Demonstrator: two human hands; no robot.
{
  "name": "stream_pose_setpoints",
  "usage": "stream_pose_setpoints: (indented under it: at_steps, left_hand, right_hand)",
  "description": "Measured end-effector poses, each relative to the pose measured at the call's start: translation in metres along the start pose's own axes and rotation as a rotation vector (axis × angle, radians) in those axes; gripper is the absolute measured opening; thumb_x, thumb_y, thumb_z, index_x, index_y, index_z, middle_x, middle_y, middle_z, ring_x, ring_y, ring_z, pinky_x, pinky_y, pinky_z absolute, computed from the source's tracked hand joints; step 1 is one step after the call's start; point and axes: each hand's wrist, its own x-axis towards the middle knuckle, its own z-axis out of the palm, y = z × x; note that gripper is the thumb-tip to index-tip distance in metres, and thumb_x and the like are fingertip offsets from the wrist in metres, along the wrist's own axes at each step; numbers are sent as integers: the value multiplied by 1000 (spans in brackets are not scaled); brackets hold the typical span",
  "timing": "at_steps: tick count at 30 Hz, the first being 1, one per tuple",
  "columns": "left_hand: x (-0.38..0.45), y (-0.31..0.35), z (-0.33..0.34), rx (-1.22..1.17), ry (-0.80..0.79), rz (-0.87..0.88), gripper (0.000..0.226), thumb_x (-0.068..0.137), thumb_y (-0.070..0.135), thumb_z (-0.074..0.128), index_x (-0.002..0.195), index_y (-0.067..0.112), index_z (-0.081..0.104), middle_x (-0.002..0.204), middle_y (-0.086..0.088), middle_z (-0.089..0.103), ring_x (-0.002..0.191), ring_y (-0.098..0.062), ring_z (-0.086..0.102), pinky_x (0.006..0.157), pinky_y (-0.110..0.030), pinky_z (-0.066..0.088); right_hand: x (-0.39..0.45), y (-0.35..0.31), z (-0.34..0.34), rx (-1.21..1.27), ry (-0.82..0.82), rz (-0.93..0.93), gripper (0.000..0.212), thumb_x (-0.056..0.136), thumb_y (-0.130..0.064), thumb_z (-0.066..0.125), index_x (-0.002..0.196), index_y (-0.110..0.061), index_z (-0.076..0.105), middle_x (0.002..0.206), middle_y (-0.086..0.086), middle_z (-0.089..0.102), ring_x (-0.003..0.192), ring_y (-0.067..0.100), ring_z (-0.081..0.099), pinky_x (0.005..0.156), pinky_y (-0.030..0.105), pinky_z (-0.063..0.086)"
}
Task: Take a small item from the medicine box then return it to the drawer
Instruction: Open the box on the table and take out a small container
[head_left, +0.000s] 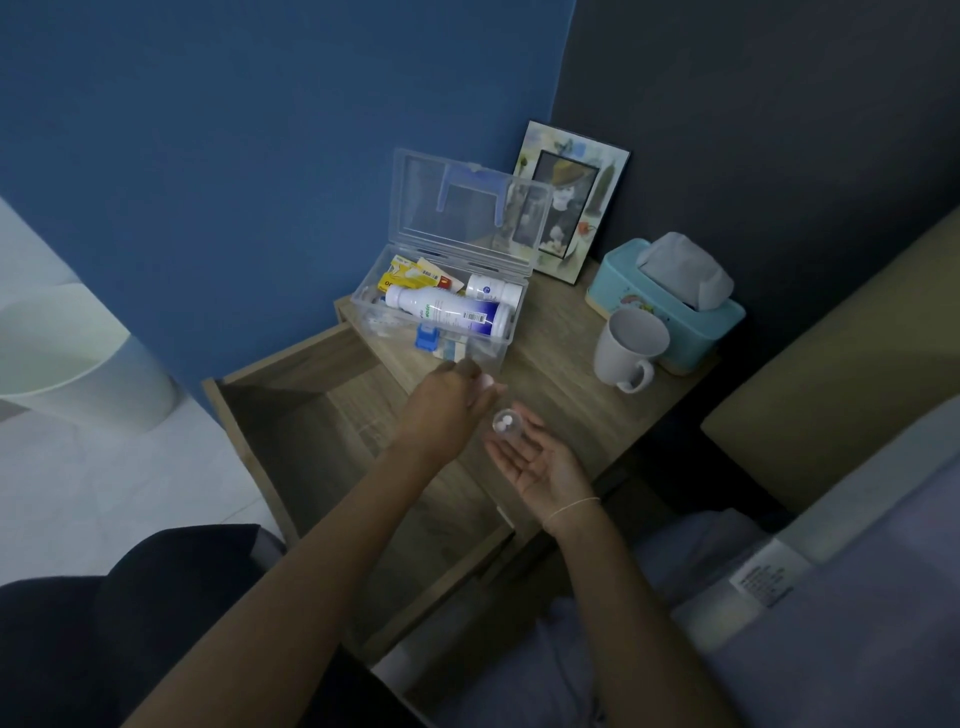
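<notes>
A clear plastic medicine box stands open on the wooden nightstand, lid up, holding white bottles, yellow packets and a blue item. My right hand is palm up in front of the box, with a small clear round container holding white pills resting on its fingertips. My left hand hovers just left of it, fingers pinched on something small and white; what it is I cannot tell. The drawer below is pulled open, and its inside looks dark.
A white mug, a teal tissue box and a framed picture stand on the nightstand's right and back. A white bin is at the left on the floor. A bed edge lies at the right.
</notes>
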Motion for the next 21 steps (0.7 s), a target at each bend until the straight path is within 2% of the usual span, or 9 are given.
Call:
stream_pose_setpoints:
  at_steps: [4,7,9,11,13,15,18,19,21]
  left_hand:
    - [0,-13,1,-37,-92,0,25,88,18,62,111,8,58,108,-15,61,93,-26,61,81,-38,53]
    - [-4,-22,9,1,-143,-20,34,87,19,63,120,12,57,118,-13,56,99,-25,58,82,-30,49]
    - [-6,-26,15,20,-171,-31,37,88,20,61,123,15,55,123,-11,51,102,-23,57,82,-26,44]
    - [-8,-29,21,43,-201,-32,38,89,20,60,126,16,55,125,-11,50,103,-24,57,83,-26,44]
    - [-10,-29,29,70,-238,-27,41,89,19,59,129,16,53,126,-11,51,105,-26,57,87,-30,47]
    - [-11,-28,37,136,-271,-14,42,90,22,58,131,16,51,125,-9,52,107,-27,58,91,-37,49]
    - [-12,-30,48,199,-285,15,32,93,27,52,122,14,56,121,-9,54,107,-27,55,90,-39,46]
    - [-12,-31,51,198,-276,24,30,94,28,50,120,14,57,121,-9,55,106,-27,54,90,-38,45]
    - [-12,-33,55,195,-251,40,29,95,27,49,119,14,58,122,-9,56,106,-25,52,88,-34,41]
  right_hand:
    - [0,-1,-4,-55,28,-52,42,78,-1,67,120,-8,61,115,21,68,103,30,68,78,37,59]
    - [5,2,-7,-214,119,-147,48,72,9,70,115,-8,61,116,17,65,102,29,68,76,32,59]
    - [9,4,-9,-417,251,-222,40,70,8,73,103,-14,64,109,10,68,98,24,68,70,27,58]
    - [10,6,-14,-749,325,-399,38,70,2,76,93,-24,61,99,1,68,94,18,66,69,20,54]
    - [9,12,-18,-911,281,-509,40,74,-1,74,98,-29,58,102,-1,67,98,19,64,80,27,53]
    - [7,17,-18,-1033,269,-541,38,81,-8,70,114,-24,60,113,3,67,108,19,62,94,37,51]
    - [6,22,-22,-1227,348,-616,30,84,-16,66,114,-17,64,115,6,68,111,20,59,99,42,46]
    - [5,22,-23,-1260,370,-650,28,83,-16,67,111,-15,66,114,9,67,109,20,58,99,39,45]
    - [3,25,-25,-1320,395,-720,26,79,-13,70,106,-12,68,115,11,62,101,13,53,95,21,39]
